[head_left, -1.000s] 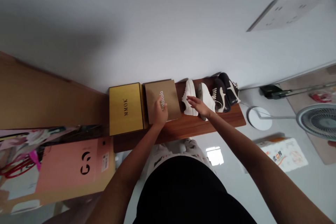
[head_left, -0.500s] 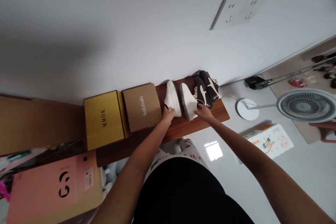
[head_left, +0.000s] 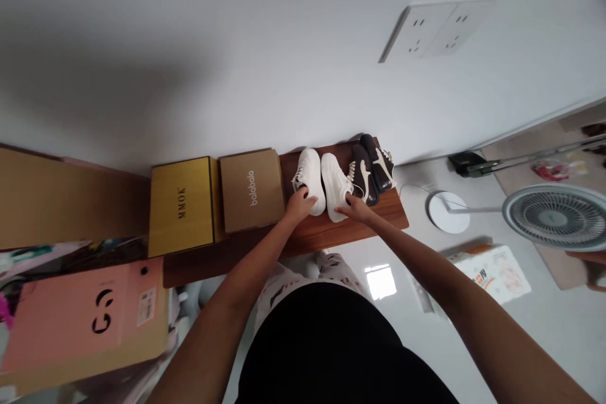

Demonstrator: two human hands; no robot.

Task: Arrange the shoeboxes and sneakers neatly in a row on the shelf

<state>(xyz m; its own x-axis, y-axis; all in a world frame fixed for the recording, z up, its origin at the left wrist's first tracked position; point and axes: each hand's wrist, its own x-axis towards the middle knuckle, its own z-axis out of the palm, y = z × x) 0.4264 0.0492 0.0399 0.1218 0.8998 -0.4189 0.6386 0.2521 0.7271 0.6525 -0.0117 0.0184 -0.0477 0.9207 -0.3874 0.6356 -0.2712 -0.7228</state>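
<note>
Two white sneakers lie side by side over the brown wooden bench (head_left: 326, 237), toes toward the wall. My left hand (head_left: 300, 204) grips the left white sneaker (head_left: 312, 173) at its heel opening, thumb along the sole side. The right white sneaker (head_left: 335, 180) is gripped at the heel by my right hand (head_left: 356, 207), fingers in the opening. Just right of it stands a pair of dark sneakers with cream stripes (head_left: 364, 172), close to my right hand. A brown balabala shoebox (head_left: 253, 192) sits to the left of the white pair.
A yellow MMOK box (head_left: 180, 207) stands on the bench farther left, near an open pink box (head_left: 80, 315). Right of the bench are a fan (head_left: 553, 218) with a white round base (head_left: 449, 212) and a white printed package (head_left: 492, 274). A wall socket (head_left: 438, 28) is above.
Both white sneakers have been turned; the right one showed its sole side before and now shows its upper and laces. My hands stay on the heels.
</note>
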